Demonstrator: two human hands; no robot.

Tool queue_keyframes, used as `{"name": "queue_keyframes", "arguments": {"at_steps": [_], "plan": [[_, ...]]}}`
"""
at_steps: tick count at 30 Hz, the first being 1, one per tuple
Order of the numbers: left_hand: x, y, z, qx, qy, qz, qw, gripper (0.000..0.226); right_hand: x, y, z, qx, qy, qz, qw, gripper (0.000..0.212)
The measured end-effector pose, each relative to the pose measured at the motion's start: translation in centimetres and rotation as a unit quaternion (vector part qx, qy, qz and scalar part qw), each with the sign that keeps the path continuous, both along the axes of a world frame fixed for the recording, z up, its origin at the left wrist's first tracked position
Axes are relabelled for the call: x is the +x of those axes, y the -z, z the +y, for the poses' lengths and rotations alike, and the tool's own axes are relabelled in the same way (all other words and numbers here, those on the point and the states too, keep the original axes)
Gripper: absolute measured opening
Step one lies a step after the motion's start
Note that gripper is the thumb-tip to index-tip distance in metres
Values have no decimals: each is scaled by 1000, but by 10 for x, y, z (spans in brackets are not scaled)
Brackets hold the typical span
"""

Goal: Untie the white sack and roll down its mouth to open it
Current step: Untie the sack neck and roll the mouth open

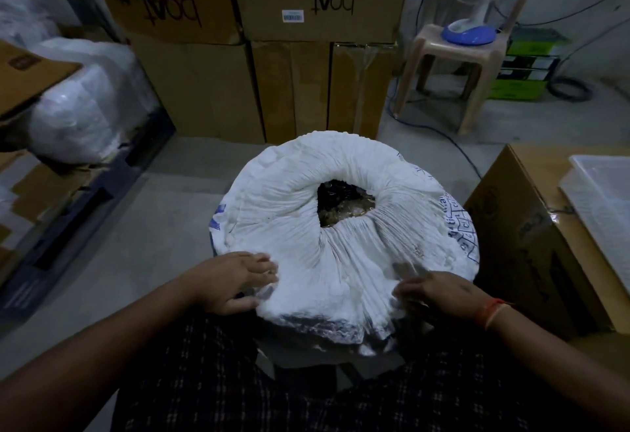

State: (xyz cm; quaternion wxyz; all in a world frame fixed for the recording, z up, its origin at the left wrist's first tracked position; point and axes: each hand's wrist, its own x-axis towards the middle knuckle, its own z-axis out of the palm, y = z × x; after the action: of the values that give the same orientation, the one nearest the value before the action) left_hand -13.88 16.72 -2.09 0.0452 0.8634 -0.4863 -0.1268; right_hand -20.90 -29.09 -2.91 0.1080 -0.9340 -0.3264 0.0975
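Dim, cool indoor light; corners fall dark. Sack [341, 227] top is the brightest area. Right hand [439, 295] fingers smear with motion blur; wide-angle bending at edges.

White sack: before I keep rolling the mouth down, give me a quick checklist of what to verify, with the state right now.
1. Tie removed: ok, the mouth of the white sack is already gaping, no cord visible.
2. Left hand on the near rim: ok, fingers on the fabric.
3. Right hand on the near rim: ok, though blurred, so grip cannot be judged.
4. Roll even all round: not ok, fabric is still gathered in pleats toward the small opening.
5. Contents staying in: ok, dark contents sit below the opening, none spilled.
6. Room at the sides: cannot tell, the cardboard box stands close on the right.
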Motion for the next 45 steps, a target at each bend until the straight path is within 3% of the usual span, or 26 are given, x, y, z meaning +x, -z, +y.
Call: {"name": "queue_keyframes", "arguments": {"at_steps": [2,4,6,9,13,16,19,23,26,28,31,33,35,38,40,45], "plan": [[-2,-3,-8,-39,-38,-16,998,60,4,0,1,28,25,-26,999,47],[1,-7,-16,-115,-104,-66,986,51,15,-2,0,89,77,-66,991,39],[10,-10,-25,-235,-203,-104,945,38,29,-7,-1,168,152,-103,969,36],[30,-17,-42,-368,-347,-110,856,25,52,-14,-5,254,292,-153,910,39],[56,-7,-48,-378,-527,1,761,22,73,2,-24,310,466,-93,824,37],[76,11,-45,-423,-538,108,721,17,83,12,-28,379,523,-17,763,26],[83,12,-56,-483,-552,238,636,13,94,18,-28,482,531,81,693,24],[89,16,-60,-490,-561,300,596,19,100,15,-28,525,525,161,651,27],[92,22,-54,-446,-567,326,611,17,100,15,-35,528,498,207,656,30],[92,25,-54,-414,-551,300,660,22,101,20,-39,501,492,195,685,32],[101,30,-48,-364,-518,190,750,36,103,27,-43,414,505,105,751,34],[114,50,-35,-292,-529,104,790,47,103,26,-43,328,524,47,785,36],[126,67,-26,-191,-568,31,800,56,103,24,-47,262,558,1,788,33],[106,46,-45,-96,-605,-14,790,44,102,27,-57,208,578,-28,789,25],[92,36,-56,-66,-617,-46,783,46,103,34,-62,181,575,-27,798,24],[76,23,-71,-56,-584,-60,808,54,98,27,-43,127,598,-45,790,21]]}}
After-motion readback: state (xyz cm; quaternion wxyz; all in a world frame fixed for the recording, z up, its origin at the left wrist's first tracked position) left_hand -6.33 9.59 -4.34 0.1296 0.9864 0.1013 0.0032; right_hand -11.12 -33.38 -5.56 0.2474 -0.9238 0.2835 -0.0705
